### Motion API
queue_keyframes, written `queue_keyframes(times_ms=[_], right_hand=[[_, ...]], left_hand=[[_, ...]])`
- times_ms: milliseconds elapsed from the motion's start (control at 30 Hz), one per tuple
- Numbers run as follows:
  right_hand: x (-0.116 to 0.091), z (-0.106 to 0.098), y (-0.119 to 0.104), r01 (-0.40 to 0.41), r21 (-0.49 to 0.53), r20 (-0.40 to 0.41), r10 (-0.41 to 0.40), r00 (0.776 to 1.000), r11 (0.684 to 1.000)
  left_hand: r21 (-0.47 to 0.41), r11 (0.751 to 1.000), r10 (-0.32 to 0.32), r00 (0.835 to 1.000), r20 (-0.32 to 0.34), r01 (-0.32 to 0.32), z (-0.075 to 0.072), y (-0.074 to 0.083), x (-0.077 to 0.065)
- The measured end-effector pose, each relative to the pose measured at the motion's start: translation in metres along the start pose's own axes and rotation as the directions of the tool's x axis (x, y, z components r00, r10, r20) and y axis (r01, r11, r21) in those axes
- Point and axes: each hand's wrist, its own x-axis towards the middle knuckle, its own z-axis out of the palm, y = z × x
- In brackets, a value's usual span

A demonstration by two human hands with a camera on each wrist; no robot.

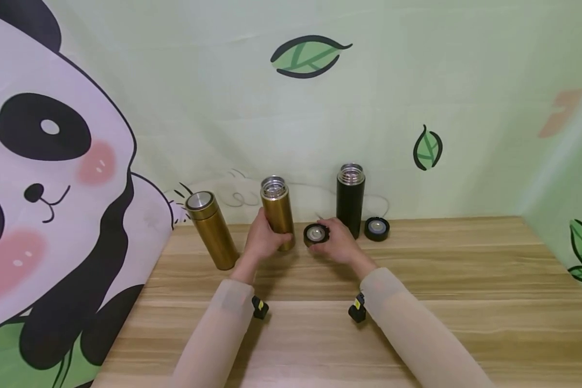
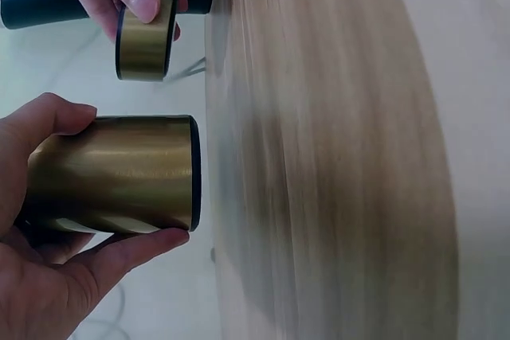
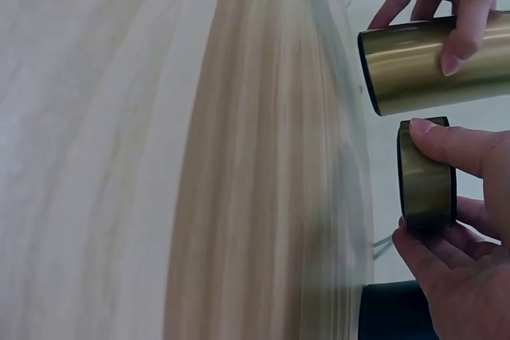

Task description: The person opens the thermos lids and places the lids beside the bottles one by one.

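Bottle (image 1: 277, 211), uncapped, long axis upright, is clasped by the left hand (image 1: 263, 240); right of that hand, the right hand (image 1: 339, 245) pinches the gold cap (image 1: 316, 234).

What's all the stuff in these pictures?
closed gold bottle: one, gold, left
open gold bottle: one, gold, middle
open black bottle: one, black, right
gold cap: one, gold, between the open bottles
black cap: one, black, beside the open black bottle
table: one, light brown, under the bottles
backdrop: one, pale green, behind the table
panda picture: one, black and white, far left
leaf drawings: three groups, green, on the backdrop
orange patch: one, orange, upper right
wrist cameras: two, black, lower middle
sleeves: two, pale, lower middle
left hand: one, bare, holding open gold bottle
right hand: one, bare, holding gold cap
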Motion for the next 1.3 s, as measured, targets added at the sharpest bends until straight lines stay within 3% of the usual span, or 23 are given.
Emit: queue_keyframes(times_ms=[933, 1300], right_hand=[[0.023, 0.027, 0.004, -0.108, -0.086, -0.016, 0.107, 0.994, 0.99], [0.026, 0.031, 0.001, -0.144, -0.061, -0.024, 0.142, 0.99, 0.988]], left_hand=[[-0.002, 0.999, -0.04, 0.999, -0.025, 0.04, 0.011, -0.02, 0.019], [-0.036, 0.998, -0.05, 0.998, -0.032, 0.048, 0.011, -0.018, 0.023]])
